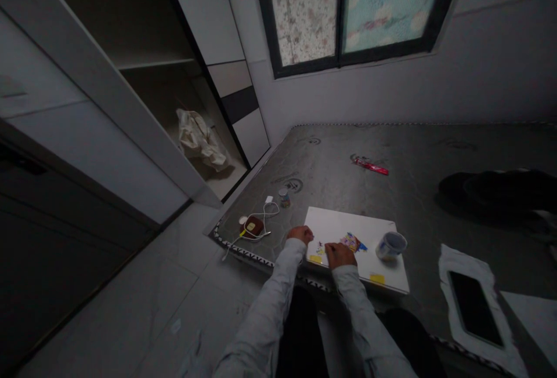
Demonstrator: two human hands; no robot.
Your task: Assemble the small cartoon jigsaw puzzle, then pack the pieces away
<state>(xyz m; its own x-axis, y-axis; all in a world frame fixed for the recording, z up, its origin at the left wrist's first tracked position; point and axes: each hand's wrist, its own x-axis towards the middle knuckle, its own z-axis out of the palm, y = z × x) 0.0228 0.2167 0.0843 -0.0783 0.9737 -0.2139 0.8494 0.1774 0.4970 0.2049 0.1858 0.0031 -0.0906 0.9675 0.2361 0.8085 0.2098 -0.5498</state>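
On the far left, a crumpled cloth (201, 137) lay on a low shelf (165, 64), off the mat. At the mat's (391, 192) near left corner sat a brown pad (253, 226) with a white cord (265, 215) looped by it, and a small jar (284, 197) stood just beyond.

The left hand (300, 233) was curled at the left edge of the white board (348, 224). It looked closed, maybe pinching something tiny, but the thing was too small to tell. The right hand (340, 254) was also curled, pressing down on the board near its front edge, beside some small bright pieces (353, 242). Whether it gripped one, I could not tell.

The board lay flat near the mat's front edge. Its long side ran left to right, tilted a little, with the right end closer to the person.

A cup (390, 246) stood on the board near its right edge. A bump from the right arm could tip it, I think, and spill onto the pieces. The board also sat close to the front edge, so a hard push might slide it off.

Farther back lay a red wrapper (371, 165). On the right a phone (474, 306) rested on a white cloth (456, 262).
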